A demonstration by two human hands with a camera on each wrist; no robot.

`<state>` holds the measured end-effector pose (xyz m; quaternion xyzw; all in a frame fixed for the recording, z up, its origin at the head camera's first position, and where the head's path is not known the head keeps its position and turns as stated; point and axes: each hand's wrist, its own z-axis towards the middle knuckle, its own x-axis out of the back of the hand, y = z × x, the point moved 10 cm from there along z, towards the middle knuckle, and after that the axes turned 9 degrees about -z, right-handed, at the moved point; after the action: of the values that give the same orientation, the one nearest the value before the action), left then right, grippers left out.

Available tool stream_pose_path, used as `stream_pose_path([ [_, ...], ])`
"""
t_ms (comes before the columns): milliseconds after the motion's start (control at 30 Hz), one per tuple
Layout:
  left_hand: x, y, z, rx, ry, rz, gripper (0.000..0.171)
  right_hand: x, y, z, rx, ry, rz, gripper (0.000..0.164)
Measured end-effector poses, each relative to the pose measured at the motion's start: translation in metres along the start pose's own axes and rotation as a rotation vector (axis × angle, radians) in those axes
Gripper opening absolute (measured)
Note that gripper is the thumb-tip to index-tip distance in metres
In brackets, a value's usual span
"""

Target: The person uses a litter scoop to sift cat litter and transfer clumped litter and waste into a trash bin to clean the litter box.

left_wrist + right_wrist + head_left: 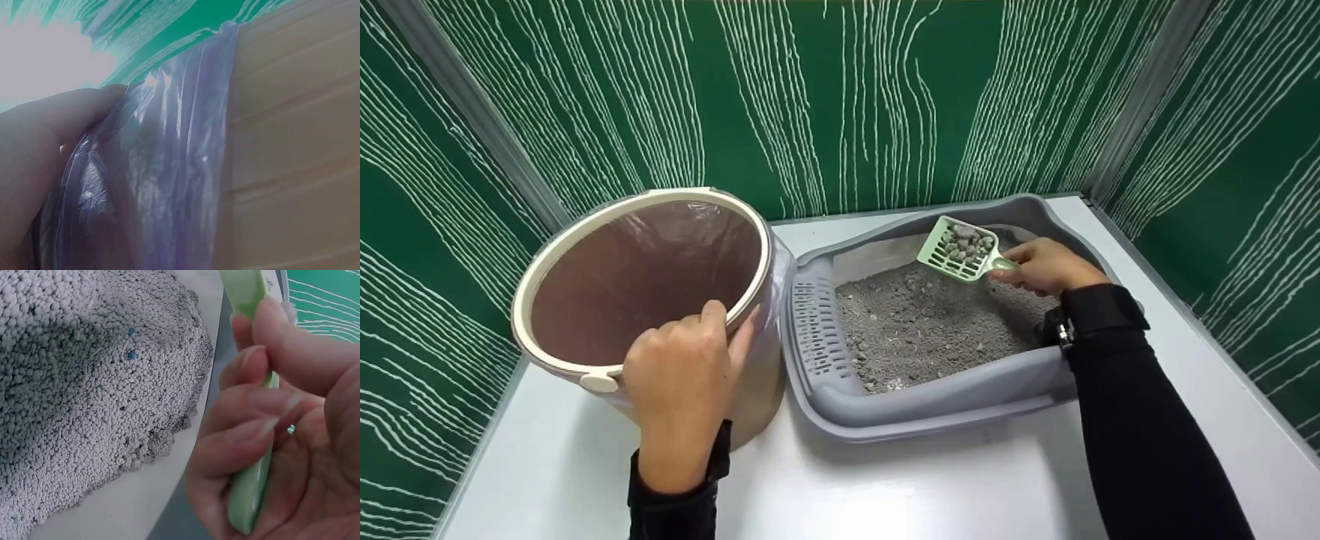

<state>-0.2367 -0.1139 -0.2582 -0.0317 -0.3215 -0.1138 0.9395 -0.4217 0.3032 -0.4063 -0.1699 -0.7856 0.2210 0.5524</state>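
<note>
My right hand [1046, 266] grips the handle of a light green slotted litter scoop [934, 251], its fingers curled round it in the right wrist view. Grey clumps [966, 241] lie in the scoop, which is held over a grey litter box [937, 394] filled with grey granular litter [915, 322]. At the left, my left hand [679, 367] grips the near right rim of a cream trash bin [761, 405], thumb outside and fingers over the edge. A clear plastic liner [169, 163] folds down over the bin's outer wall beside the thumb.
Bin and litter box stand side by side on a white table [885, 487]. A perforated ledge [817, 326] forms the box's left end, nearest the bin. Green walls [877, 97] with white wavy lines enclose the back and sides.
</note>
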Motion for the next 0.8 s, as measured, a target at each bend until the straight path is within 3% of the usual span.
stream_pose_path([
  [200, 0.0, 0.0, 0.0, 0.008, -0.006, -0.017, 0.048, 0.008, 0.001, -0.002, 0.002, 0.06, -0.061, 0.055],
  [467, 0.0, 0.001, 0.001, 0.013, -0.015, -0.026, 0.047, 0.008, 0.002, -0.004, -0.009, 0.041, -0.034, 0.057],
  [667, 0.0, 0.0, 0.002, 0.013, -0.023, -0.029, 0.047, 0.001, -0.003, -0.002, 0.025, -0.025, 0.03, 0.023],
  [800, 0.0, -0.001, 0.002, 0.018, -0.024, -0.032, 0.048, -0.003, -0.006, -0.002, 0.034, -0.082, 0.103, 0.018],
])
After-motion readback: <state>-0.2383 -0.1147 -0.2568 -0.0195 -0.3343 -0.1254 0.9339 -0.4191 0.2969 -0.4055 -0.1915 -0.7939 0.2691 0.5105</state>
